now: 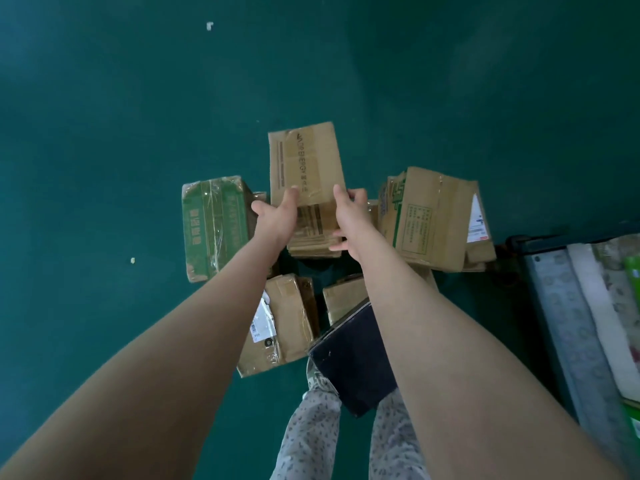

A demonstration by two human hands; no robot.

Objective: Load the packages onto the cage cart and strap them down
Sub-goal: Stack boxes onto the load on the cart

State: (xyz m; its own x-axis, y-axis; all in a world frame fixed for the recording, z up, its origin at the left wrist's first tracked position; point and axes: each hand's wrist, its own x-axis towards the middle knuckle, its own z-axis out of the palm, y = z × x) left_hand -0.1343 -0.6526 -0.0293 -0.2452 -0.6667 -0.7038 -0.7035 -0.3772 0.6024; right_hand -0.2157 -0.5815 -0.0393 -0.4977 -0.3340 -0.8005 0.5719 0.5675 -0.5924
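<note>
A tall brown cardboard box [306,168] with black print stands among other packages on the green floor. My left hand [277,216] grips its left side and my right hand [351,218] grips its right side, fingers curled round the edges. Around it lie a green-printed box [214,226] at left, a large brown box with green print and a white label [436,220] at right, a taped brown box with a shipping label [280,323] nearer me, a smaller brown box [343,299], and a dark box [349,358] by my legs.
At the right edge stands part of a cart [561,306] with a pale panel and patterned goods [613,299] on it. Small white scraps [209,26] lie on the open green floor at the far side and to the left.
</note>
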